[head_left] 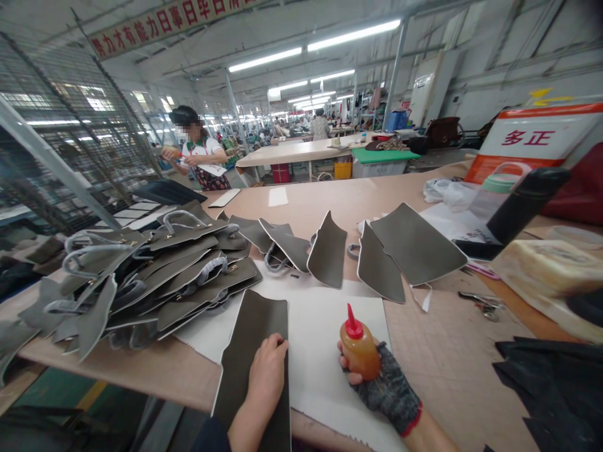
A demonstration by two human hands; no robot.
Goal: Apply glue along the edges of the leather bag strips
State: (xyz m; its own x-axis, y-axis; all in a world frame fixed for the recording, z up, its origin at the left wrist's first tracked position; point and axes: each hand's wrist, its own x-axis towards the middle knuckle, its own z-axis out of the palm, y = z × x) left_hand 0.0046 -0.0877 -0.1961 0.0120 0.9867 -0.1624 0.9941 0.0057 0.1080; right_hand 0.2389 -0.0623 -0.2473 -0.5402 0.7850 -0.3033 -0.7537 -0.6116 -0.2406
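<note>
My left hand [268, 369] lies over a dark grey-brown bag panel [257, 320], with its fingers curled at the panel's right edge. The panel has pale edges and extends past the table's front edge. In a grey knitted fingerless glove, my right hand [384, 383] is wrapped round a squeeze bottle [360, 351] of amber liquid, its red nozzle pointing up. A white sheet [325, 351] lies beneath both. Just beyond it, several similar panels stand or lean, among them a curved one [328, 251] and a larger flat one [417, 245].
A heap of panels with wrapped handles [188, 276] covers the table's left. At right are a black flask [530, 204], a yellowish block [551, 267], a metal tool [483, 302] and black sheets [556, 376]. Another person [200, 150] stands beyond the table at left.
</note>
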